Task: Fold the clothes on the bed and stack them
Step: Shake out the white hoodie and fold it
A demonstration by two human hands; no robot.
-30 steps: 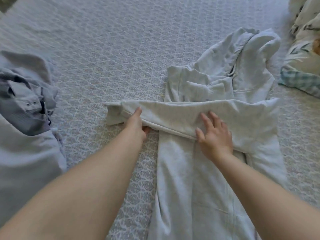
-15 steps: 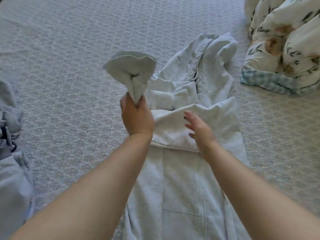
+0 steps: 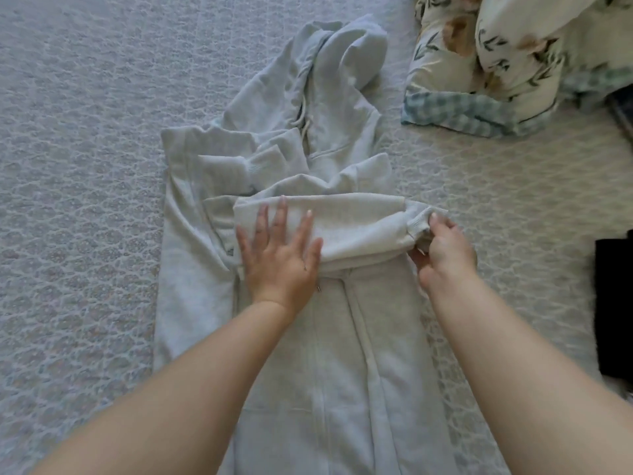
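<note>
Left hand flat on hoodie, right hand pinching cuff

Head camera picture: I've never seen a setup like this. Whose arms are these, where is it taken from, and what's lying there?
There is no machine here: a person wears a camera on the head, looking down at their own arms. A light grey hoodie lies flat on a patterned bedspread. The left hand presses flat on a sleeve folded across the body. The right hand has the sleeve's cuff in its grip. A flowered quilt is bunched at the upper right.
</note>
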